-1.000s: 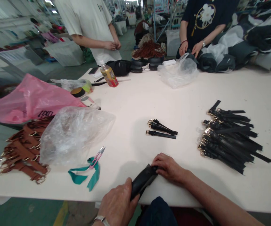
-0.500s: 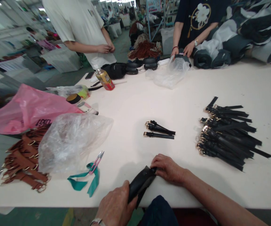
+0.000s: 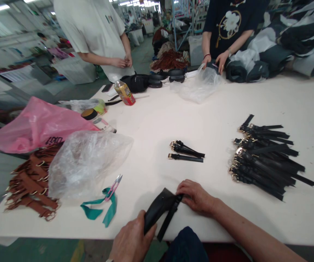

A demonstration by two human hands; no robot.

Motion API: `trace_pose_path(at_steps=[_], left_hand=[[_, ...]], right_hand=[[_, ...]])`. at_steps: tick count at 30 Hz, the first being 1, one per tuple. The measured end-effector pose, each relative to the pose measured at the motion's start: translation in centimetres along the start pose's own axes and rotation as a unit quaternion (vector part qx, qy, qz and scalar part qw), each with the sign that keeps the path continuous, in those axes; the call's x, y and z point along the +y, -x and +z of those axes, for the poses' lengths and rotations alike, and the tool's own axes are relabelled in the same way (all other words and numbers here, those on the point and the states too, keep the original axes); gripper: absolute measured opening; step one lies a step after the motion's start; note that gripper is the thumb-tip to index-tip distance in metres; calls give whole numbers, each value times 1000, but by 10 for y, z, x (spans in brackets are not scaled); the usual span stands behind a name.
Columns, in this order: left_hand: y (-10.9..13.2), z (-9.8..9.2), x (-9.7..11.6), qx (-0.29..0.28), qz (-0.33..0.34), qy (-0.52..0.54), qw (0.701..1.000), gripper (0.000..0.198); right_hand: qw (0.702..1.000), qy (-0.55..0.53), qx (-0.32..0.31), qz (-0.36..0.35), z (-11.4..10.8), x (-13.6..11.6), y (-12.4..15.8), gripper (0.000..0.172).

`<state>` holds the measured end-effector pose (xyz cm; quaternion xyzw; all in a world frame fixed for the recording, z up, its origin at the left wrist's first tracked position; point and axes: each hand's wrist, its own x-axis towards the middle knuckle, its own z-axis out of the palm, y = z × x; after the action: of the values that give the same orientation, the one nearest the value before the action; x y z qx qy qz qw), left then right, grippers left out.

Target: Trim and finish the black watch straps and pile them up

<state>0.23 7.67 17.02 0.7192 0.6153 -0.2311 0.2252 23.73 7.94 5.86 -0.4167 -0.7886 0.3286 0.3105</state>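
At the table's front edge my left hand (image 3: pixel 133 236) is closed around a bundle of black leather straps (image 3: pixel 159 207). My right hand (image 3: pixel 196 196) pinches one end of a single black buckle strap (image 3: pixel 170 218), which hangs down beside the bundle towards me. The buckle, if this end has one, is hidden by the fingers. Ahead of my hands lie a few short black straps with gold buckles (image 3: pixel 188 149), side by side. To the right is a large pile of similar black straps (image 3: pixel 268 160), their buckles facing left.
Brown straps (image 3: pixel 34 182), a clear plastic bag (image 3: pixel 88 160) and a pink bag (image 3: pixel 39 125) lie at the left. Pink-handled thread snips (image 3: pixel 113 187) rest on a teal ribbon (image 3: pixel 110 211). A drink bottle (image 3: pixel 124 93) stands farther back. Two people are across the white table (image 3: pixel 146 145).
My right hand has drawn the single strap apart from the bundle, leaving a gap between them. The bundle in my left hand has shifted slightly left. The view has shifted a little.
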Motion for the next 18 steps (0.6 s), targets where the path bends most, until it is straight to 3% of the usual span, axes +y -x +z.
trace_pose_path(at_steps=[5, 8, 13, 18], left_hand=[[7, -1, -21, -8, -3, -2, 1000, 38], [9, -1, -14, -28, 20, -20, 999, 41], [3, 3, 8, -13, 25, -28, 999, 45], [-2, 6, -11, 19, -6, 25, 999, 42]], right_hand=[[1000, 2, 6, 5, 1, -2, 1, 24], [1000, 3, 9, 7, 2, -2, 1, 26], [1000, 5, 9, 0, 1, -1, 0, 26], [999, -13, 32, 5, 2, -5, 1, 32]])
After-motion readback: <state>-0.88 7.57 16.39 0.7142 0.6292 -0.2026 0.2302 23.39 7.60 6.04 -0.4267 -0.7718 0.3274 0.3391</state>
